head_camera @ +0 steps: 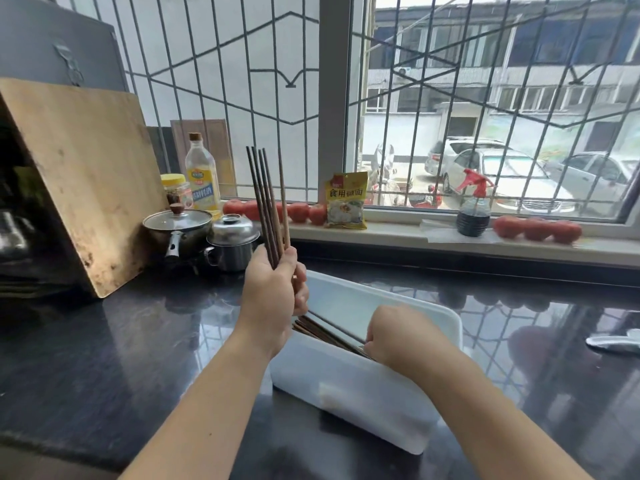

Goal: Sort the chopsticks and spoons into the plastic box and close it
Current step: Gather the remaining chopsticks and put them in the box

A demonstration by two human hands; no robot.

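Near wall of box: white plastic box [349, 386] sits on the dark counter [121, 341], tilted, open top facing away from the camera; both forearms reach over it.
Right hand: right hand [398, 336] is curled inside the box at the near ends of the chopsticks in the box [329, 332]; it looks to be pinching them, though the fingertips are hidden.
Left hand: left hand [275, 296] grips an upright bundle of chopsticks [268, 202] just above the box's far-left end.
Progress: partway, by my reading; some chopsticks lie inside, one bundle not yet in.
Spoons: none clearly seen; a pale object [614, 342] at the far right edge is too cropped to name.
Lid: white panel [398, 306] behind the opening may be it; box not closed.
Room: bare counter left and right; lidded pots [207, 237] stand farther left, well apart; window sill [450, 237] beyond.
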